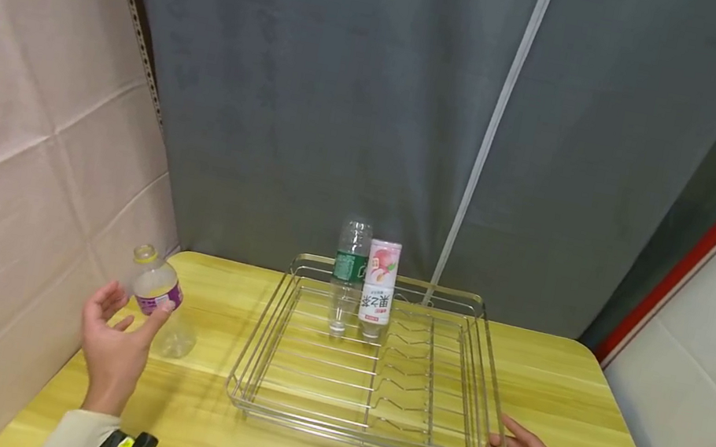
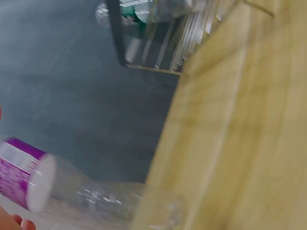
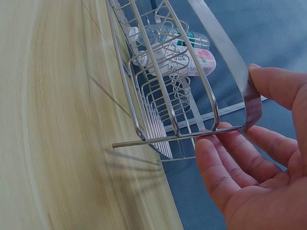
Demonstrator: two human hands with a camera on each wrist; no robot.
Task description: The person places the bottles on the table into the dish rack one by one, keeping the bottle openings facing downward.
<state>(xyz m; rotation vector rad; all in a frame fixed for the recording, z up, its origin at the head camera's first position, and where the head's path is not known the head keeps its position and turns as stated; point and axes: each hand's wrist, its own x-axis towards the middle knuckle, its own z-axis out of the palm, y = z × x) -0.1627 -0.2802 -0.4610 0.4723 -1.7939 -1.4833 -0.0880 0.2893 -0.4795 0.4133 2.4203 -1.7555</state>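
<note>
My left hand (image 1: pixel 117 345) is cupped beside a clear plastic bottle (image 1: pixel 175 339) with a purple label at the table's left. Its thumb overlaps the label in the head view, while the loosely bent fingers show left of the bottle, with a gap between. The bottle stands upright, mouth uncapped. At the lower left of the left wrist view, the bottle (image 2: pixel 96 196) hides most of that hand. My right hand (image 3: pixel 268 158) grips the near right corner of a metal wire dish rack (image 1: pixel 394 442), thumb on the flat top rail and fingers against the lower wires.
Two bottles stand upside down in the rack's far part: a clear one with a green label (image 1: pixel 350 266) and a pink-and-white one (image 1: pixel 379 283). The wooden table (image 1: pixel 200 427) meets a grey curtain (image 1: pixel 352 95) behind and a pale cloth wall (image 1: pixel 24 117) at the left.
</note>
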